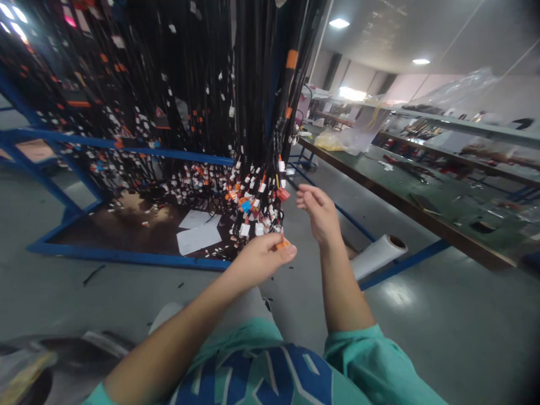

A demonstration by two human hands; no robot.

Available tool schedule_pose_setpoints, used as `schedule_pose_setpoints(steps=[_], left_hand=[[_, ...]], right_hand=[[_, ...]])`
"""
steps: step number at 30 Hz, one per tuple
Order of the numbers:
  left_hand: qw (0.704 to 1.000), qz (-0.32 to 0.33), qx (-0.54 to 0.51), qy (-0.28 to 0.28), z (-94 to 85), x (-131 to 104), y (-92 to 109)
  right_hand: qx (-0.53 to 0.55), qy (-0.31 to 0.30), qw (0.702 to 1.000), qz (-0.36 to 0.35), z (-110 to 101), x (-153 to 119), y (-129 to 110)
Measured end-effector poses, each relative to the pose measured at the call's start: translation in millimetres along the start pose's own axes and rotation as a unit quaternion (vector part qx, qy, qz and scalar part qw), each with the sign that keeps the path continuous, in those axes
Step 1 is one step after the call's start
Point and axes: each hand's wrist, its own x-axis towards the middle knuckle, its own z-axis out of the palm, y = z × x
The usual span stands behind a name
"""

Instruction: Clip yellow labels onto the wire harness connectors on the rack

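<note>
My left hand (265, 256) pinches a small orange connector (283, 243) between thumb and fingers, at the lower end of a hanging wire harness (276, 140). To the right, my right hand (319, 211) is raised with its fingers slightly curled and apart, and I see nothing in it. A red connector (282, 194) dangles just left of those fingertips, not touching them. Around it hang several white connectors (244, 229), a blue connector (245, 205) and orange ones on black cables. Orange tape (291, 59) wraps the nearest bundle higher up.
A blue metal rack (139, 260) with many hanging harnesses fills the left. White paper sheets (198, 239) lie on its base board. On the right stands a long green-topped workbench (379, 169), with a roll of clear film (379, 256) leaning below its edge.
</note>
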Motion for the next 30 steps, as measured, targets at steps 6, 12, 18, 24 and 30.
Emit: schedule_pose_setpoints(steps=[6,12,18,24,30], left_hand=[[0.988,0.036,0.148,-0.03,16.8,-14.2,16.3],[0.976,0.037,0.212,-0.033,-1.8,-32.8,17.5],[0.977,0.024,0.212,-0.013,-28.0,-55.9,7.0],[0.987,0.01,0.125,0.105,-50.6,-73.1,-3.0],[0.942,0.084,0.15,0.287,-67.8,-63.1,-5.2]], right_hand=[[-0.065,-0.146,0.985,-0.059,36.4,58.4,-31.7],[-0.006,-0.212,0.977,-0.026,58.0,63.7,-48.6],[0.05,-0.22,0.973,0.041,64.7,61.3,-53.7],[0.048,-0.207,0.976,0.052,68.3,55.2,-68.8],[0.055,-0.206,0.977,0.01,91.0,45.5,-82.8]])
